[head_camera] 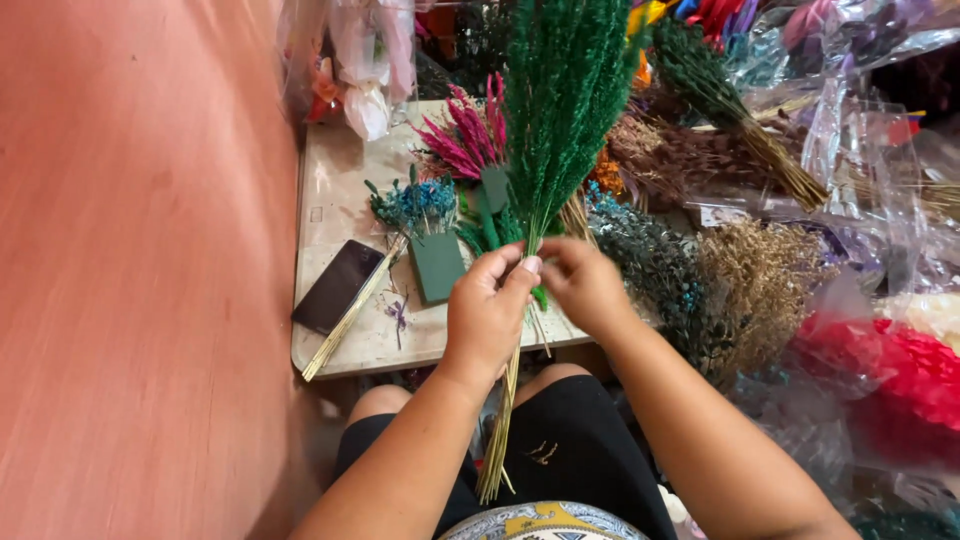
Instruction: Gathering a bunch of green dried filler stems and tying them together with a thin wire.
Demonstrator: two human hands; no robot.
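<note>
A person seated at a small pale tabletop (335, 190) holds a bunch of dark green dried grass (560, 100) upright above their lap. The left hand (487, 310) is closed around the stems just below the plumes; the right hand (585, 285) pinches the stems beside it with curled fingers. The straw-coloured stem ends hang loose and untied below the left hand. Behind the bunch, on the tabletop, stands a green foam block (437, 265) already carrying pink plumes (470, 135) and a blue sprig (415, 205). The green bunch is not yet placed in it. A dark phone (337, 287) lies left of the block.
</note>
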